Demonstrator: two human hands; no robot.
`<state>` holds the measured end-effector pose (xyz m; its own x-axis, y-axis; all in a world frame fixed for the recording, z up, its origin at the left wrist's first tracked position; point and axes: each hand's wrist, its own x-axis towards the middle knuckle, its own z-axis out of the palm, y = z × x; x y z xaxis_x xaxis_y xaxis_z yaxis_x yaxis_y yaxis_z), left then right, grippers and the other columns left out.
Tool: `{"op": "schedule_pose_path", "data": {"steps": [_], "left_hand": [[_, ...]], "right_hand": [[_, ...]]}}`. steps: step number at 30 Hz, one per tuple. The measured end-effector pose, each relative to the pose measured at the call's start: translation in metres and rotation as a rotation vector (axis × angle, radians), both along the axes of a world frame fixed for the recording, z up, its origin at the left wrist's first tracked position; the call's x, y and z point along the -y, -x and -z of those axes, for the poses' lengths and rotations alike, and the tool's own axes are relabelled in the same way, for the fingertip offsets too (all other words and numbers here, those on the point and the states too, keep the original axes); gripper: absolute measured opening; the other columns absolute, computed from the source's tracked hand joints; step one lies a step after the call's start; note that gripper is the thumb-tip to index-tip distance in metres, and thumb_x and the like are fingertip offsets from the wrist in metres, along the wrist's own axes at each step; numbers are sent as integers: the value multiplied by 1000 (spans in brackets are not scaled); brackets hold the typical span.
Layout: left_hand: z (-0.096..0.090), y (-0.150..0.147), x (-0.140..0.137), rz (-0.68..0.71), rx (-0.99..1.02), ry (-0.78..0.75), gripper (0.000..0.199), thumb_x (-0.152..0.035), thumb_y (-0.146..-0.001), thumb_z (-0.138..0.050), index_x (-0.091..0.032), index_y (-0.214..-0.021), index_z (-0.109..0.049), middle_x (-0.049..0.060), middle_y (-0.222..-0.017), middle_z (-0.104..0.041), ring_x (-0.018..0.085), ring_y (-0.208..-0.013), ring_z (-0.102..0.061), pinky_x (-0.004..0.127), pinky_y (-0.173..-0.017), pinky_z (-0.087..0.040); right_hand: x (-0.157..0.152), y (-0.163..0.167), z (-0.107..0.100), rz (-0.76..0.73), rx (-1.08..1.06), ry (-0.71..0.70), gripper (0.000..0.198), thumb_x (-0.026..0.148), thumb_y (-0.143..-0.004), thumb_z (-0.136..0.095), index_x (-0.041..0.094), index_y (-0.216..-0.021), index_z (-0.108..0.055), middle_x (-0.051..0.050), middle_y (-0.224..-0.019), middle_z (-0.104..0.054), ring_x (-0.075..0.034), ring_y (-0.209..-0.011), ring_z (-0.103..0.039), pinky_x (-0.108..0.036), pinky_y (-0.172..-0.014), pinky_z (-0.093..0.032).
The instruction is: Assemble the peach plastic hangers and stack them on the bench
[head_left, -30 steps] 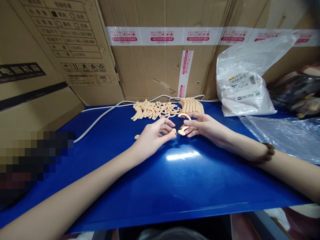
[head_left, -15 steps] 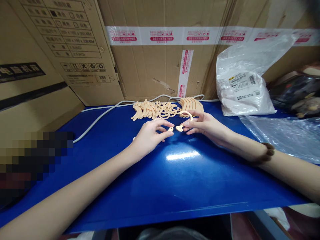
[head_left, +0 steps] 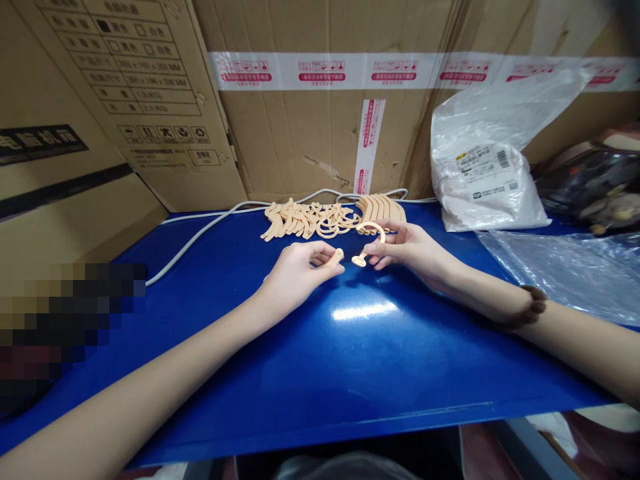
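Observation:
My left hand (head_left: 293, 272) pinches a beige plastic hanger arm (head_left: 337, 257) between thumb and fingers. One rounded end of it pokes out; most of the rest is hidden by the hand. A curved beige hanger hook (head_left: 381, 231) with a flat oval foot is held in my right hand (head_left: 420, 252), foot pointing down toward the left. A small gap separates the two parts, above the blue table (head_left: 320, 373). Just behind the hands lie a heap of wavy hanger arms (head_left: 283, 221), a tangle of loose hooks (head_left: 334, 221) and a neat row of curved arms (head_left: 384, 208).
Cardboard boxes (head_left: 300, 133) wall the back and left. A white cable (head_left: 193, 248) runs along the rear of the table. At the right stand a white plastic parcel bag (head_left: 487, 183) and a flat clear plastic sheet (head_left: 565, 273).
My left hand has drawn slightly back to the left and turned the hanger arm, so more of its length shows. The hook in my right hand is nearly still.

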<state>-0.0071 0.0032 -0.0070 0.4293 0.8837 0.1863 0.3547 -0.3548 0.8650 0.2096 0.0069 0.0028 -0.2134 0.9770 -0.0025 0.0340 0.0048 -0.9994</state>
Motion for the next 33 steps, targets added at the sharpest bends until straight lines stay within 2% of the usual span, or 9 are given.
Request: {"op": "schedule_pose_path", "data": {"steps": [3,7,12,16,22,27,33], "left_hand": [[-4,1,5,9,-133,-101,26,-39,-91,-52,-17,-81,-64,0,-75,-69,14,-69,-62,27,-67,-44],[-13,0,13,-7,-401,-267,38,-42,-97,-40,-19,-71,-56,-3,-64,-63,13,-59,-57,26,-57,-34],[-15,-1,13,-22,-575,-322,35,-44,-98,-33,-21,-79,-52,-2,-67,-62,16,-61,-57,27,-57,-32],[-11,0,12,29,-602,-309,32,-42,-98,-33,-21,-78,-48,0,-73,-60,18,-67,-57,29,-61,-36],[-9,0,11,84,-520,-382,31,-37,-99,-31,-20,-78,-46,2,-77,-55,18,-75,-51,32,-69,-37],[-11,-1,11,115,-507,-377,31,-36,-100,-30,-20,-78,-45,1,-77,-55,19,-77,-50,32,-68,-35],[-13,-2,13,134,-496,-384,31,-34,-100,-31,-20,-76,-45,2,-78,-56,18,-77,-51,32,-69,-36]], "right_hand": [[1,1,-1,17,23,-5,53,19,-70,-79,14,-117,-55,1,-68,-69,-11,-60,-66,-20,-57,-58],[1,0,1,8,0,-13,51,20,-73,-77,16,-118,-53,-3,-77,-73,-14,-71,-71,-23,-66,-60],[0,-1,5,-18,-58,34,51,15,-76,-73,18,-122,-52,-6,-92,-74,-15,-82,-72,-25,-74,-60],[0,-1,5,-3,-104,77,51,12,-77,-71,17,-124,-52,-5,-89,-75,-13,-82,-71,-21,-73,-59],[0,-2,5,-67,-125,81,65,14,-77,-72,22,-135,-44,-2,-89,-73,-12,-75,-70,-20,-66,-59],[0,-4,7,-82,-156,47,67,17,-76,-74,26,-137,-46,0,-89,-73,-10,-74,-69,-18,-63,-58],[0,-3,7,-82,-163,78,68,15,-76,-73,26,-138,-46,2,-84,-72,-10,-72,-68,-18,-61,-57]]}}
